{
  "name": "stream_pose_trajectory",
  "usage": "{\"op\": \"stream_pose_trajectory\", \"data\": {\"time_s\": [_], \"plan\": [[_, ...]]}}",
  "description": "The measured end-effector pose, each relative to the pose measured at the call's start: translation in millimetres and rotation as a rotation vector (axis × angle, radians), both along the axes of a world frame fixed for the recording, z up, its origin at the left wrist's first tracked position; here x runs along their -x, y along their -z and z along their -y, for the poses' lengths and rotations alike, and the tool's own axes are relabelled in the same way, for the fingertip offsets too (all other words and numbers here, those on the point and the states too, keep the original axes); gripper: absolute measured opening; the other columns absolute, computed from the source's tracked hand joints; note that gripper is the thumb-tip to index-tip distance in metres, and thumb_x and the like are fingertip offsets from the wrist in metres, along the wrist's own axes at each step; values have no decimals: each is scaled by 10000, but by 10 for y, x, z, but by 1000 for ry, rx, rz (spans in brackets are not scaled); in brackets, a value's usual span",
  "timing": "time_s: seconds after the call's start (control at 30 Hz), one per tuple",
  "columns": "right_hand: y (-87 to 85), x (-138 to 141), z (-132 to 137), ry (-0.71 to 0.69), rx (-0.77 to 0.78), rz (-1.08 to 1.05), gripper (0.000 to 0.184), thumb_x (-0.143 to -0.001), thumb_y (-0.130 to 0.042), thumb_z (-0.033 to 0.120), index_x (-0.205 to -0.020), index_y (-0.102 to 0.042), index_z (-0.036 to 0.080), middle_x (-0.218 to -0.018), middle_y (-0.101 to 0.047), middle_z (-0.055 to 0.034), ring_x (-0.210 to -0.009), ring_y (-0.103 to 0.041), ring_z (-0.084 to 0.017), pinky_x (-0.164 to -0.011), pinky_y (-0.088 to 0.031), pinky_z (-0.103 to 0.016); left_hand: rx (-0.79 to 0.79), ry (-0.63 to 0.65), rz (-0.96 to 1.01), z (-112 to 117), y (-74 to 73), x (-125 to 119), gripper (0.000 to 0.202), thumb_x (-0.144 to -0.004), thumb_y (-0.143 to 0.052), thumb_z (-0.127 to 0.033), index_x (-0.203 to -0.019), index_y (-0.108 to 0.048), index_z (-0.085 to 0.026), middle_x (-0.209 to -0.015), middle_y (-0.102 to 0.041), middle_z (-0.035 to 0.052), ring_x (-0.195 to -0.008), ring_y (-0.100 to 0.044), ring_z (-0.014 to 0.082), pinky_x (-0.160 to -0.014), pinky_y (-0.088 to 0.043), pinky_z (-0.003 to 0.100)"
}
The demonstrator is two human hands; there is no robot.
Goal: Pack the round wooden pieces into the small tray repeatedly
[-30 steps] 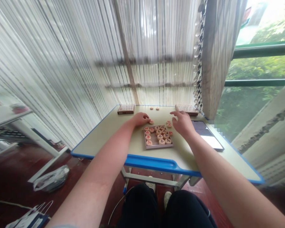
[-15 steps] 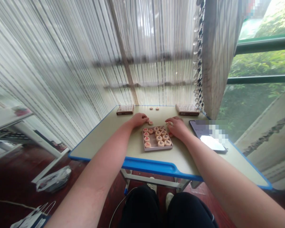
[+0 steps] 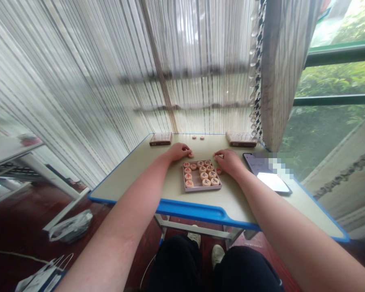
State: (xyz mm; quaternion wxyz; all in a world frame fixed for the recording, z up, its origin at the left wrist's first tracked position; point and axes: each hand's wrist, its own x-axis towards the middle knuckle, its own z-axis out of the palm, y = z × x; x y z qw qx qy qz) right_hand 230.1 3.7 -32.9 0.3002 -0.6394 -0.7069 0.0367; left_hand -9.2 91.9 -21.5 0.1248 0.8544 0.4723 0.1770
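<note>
A shallow open box (image 3: 202, 188) of xiangqi pieces sits near the middle of the table, red-marked ones along its left side and dark-marked ones along its right. Just beyond its far left corner, my left hand (image 3: 180, 151) closes its fingertips on a round xiangqi piece (image 3: 191, 155). My right hand (image 3: 228, 160) is past the far right corner, thumb and fingers pinched on another small piece (image 3: 215, 155), mostly covered. Against the box's right side lies a red-marked piece (image 3: 219, 170), close under that hand.
Two pieces (image 3: 202, 138) lie near the far table edge. Flat brown boxes stand at the back left (image 3: 161, 138) and back right (image 3: 241, 139). A phone (image 3: 267, 173) with a bright screen lies to the right. The table (image 3: 121, 174) has a blue rim; a curtain hangs behind it.
My left fingers have shifted slightly right onto the piece beside them. The fingers of my right hand have drawn together around a piece. The boxed pieces look the same.
</note>
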Motion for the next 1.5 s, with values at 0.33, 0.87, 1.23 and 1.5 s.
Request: {"op": "stream_pose_trajectory", "data": {"time_s": [0.33,0.87,1.23,1.5], "plan": [[29,34,15,56,-57,-28,300,-806,-495,239,-1044,-655,149,-1004,-637,-114,-933,-572,-213,-856,-412,-300,-60,-55,-16,-12,8,-23,354,-853,-452,-344,-1036,-670,-133,-1008,-691,92,-905,-618,188,-801,-454,265],[-283,658,-1553,-127,69,358,359,-820,-517,316,-1142,-634,207,-1180,-596,-98,-1085,-481,-263,-886,-400,-378,-116,-329,331,-309,181,57,338,-799,-499,-242,-1081,-675,-176,-865,-693,51,-803,-611,173,-811,-466,270],[-211,519,-1243,-226,83,410,264,-777,-561,185,-1002,-697,212,-981,-690,-59,-985,-546,-216,-895,-404,-338,-124,-307,274,-296,175,56,400,-797,-500,-223,-1180,-601,-173,-879,-676,43,-843,-607,174,-837,-450,269],[-278,273,-487,-175,268,262,254,-740,-577,168,-927,-735,234,-943,-704,-42,-846,-614,-187,-788,-467,-286,-128,-286,238,-186,146,56,406,-788,-496,-214,-1180,-594,-174,-849,-667,40,-825,-604,172,-814,-447,267]]}}
